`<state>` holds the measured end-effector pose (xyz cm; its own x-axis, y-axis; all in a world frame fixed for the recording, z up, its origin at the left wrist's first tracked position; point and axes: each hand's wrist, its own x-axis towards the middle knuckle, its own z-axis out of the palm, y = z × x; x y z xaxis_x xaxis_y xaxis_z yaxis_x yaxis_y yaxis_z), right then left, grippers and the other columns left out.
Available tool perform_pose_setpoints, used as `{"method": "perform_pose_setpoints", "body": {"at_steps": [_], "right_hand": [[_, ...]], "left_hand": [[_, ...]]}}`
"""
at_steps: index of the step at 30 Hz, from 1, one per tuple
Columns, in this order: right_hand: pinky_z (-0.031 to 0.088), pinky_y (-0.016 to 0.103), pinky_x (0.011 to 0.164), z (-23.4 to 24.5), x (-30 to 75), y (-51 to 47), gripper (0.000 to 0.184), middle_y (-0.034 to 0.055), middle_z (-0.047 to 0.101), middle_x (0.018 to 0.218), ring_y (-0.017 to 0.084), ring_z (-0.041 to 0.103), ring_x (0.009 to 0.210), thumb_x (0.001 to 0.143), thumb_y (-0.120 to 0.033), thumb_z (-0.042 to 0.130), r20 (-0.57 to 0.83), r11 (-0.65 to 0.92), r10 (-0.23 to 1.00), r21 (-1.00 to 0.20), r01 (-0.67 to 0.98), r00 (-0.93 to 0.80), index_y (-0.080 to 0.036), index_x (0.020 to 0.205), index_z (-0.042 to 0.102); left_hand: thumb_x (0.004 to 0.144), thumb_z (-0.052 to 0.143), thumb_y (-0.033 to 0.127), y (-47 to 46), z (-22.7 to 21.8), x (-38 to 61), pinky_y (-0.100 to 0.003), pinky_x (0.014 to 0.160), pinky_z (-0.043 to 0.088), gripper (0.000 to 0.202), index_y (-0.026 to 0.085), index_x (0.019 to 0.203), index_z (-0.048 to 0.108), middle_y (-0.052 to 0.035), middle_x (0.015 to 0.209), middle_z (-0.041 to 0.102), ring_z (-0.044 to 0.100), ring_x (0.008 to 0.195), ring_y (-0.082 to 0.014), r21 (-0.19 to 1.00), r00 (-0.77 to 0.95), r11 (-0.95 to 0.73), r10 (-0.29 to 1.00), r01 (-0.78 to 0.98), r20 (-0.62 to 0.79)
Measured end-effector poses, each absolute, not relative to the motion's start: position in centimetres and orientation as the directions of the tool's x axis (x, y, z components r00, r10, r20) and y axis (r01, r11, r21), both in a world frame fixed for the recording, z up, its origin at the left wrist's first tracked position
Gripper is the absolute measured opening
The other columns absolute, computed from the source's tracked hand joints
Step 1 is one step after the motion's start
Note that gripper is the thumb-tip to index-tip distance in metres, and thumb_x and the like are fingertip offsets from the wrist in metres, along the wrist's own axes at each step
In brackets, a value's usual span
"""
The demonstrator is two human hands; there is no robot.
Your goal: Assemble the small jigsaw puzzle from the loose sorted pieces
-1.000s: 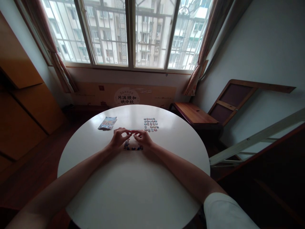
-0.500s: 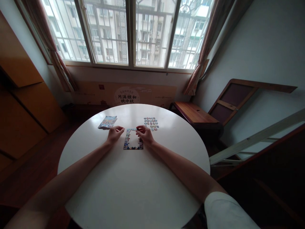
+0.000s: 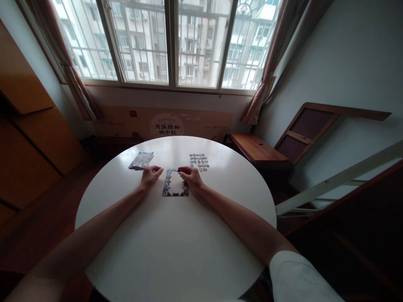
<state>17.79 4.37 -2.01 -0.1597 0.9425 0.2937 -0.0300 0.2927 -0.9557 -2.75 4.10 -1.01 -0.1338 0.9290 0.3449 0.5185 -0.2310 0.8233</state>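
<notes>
A small jigsaw frame (image 3: 175, 193), only its border assembled, lies flat on the round white table (image 3: 176, 251). My left hand (image 3: 150, 176) rests just left of the frame with fingers curled and nothing visible in them. My right hand (image 3: 191, 177) sits at the frame's top right corner, fingertips pinched on a small dark puzzle piece (image 3: 179, 170). Several loose puzzle pieces (image 3: 199, 161) are laid out in rows beyond my right hand.
A printed picture card (image 3: 141, 160) lies at the table's far left. Beyond the table are a window wall with curtains, a low wooden bench (image 3: 256, 151) at right, a leaning wooden frame (image 3: 311, 128) and wooden cabinets (image 3: 31, 142) at left.
My hands, held together over the frame a second ago, have parted. The left moved to the frame's left side; the right stays at the top right corner.
</notes>
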Motion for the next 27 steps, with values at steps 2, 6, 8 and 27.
{"method": "perform_pose_setpoints", "body": {"at_steps": [2, 6, 8, 27], "right_hand": [[0.050, 0.026, 0.059, -1.87, 17.82, 4.27, 0.029, 0.0069, 0.070, 0.076, 0.013, 0.061, 0.063, 0.066, -0.028, 0.068, 0.268, 0.271, 0.950, -0.963, -0.006, -0.158, -0.012, 0.090, 0.071], [0.050, 0.026, 0.059, -1.77, 17.88, 4.27, 0.030, 0.0069, 0.070, 0.073, 0.013, 0.060, 0.061, 0.065, -0.028, 0.066, 0.234, 0.236, 0.959, -0.972, -0.008, -0.160, -0.011, 0.090, 0.071], [0.050, 0.026, 0.059, -1.77, 17.90, 4.32, 0.030, 0.0061, 0.069, 0.072, 0.012, 0.059, 0.061, 0.065, -0.028, 0.065, 0.223, 0.222, 0.960, -0.975, -0.027, -0.167, -0.011, 0.090, 0.071], [0.046, 0.023, 0.059, -1.48, 17.84, 4.24, 0.016, 0.0028, 0.067, 0.070, 0.012, 0.059, 0.064, 0.061, -0.019, 0.060, 0.285, 0.293, 0.944, -0.956, 0.025, -0.166, -0.013, 0.075, 0.065]], "left_hand": [[0.068, 0.061, 0.044, 4.16, -1.13, -2.78, -0.028, 0.055, 0.044, 0.033, 0.014, 0.074, 0.072, -0.0067, 0.065, 0.068, 0.061, 0.062, -0.0196, 0.829, -0.140, -0.224, 0.931, 0.513, 0.338], [0.067, 0.061, 0.044, 4.30, -1.37, -2.80, -0.027, 0.055, 0.044, 0.034, 0.013, 0.075, 0.073, -0.0067, 0.064, 0.069, 0.061, 0.061, -0.0195, 0.834, -0.146, -0.214, 0.933, 0.509, 0.329], [0.067, 0.061, 0.044, 4.37, -1.44, -2.80, -0.027, 0.055, 0.044, 0.034, 0.013, 0.076, 0.073, -0.0071, 0.066, 0.069, 0.061, 0.061, -0.0194, 0.837, -0.138, -0.218, 0.935, 0.502, 0.327], [0.070, 0.058, 0.047, 4.53, -1.68, -2.90, -0.026, 0.055, 0.043, 0.034, 0.016, 0.076, 0.072, -0.0057, 0.067, 0.068, 0.060, 0.063, -0.0187, 0.800, -0.112, -0.213, 0.938, 0.561, 0.328]]}}
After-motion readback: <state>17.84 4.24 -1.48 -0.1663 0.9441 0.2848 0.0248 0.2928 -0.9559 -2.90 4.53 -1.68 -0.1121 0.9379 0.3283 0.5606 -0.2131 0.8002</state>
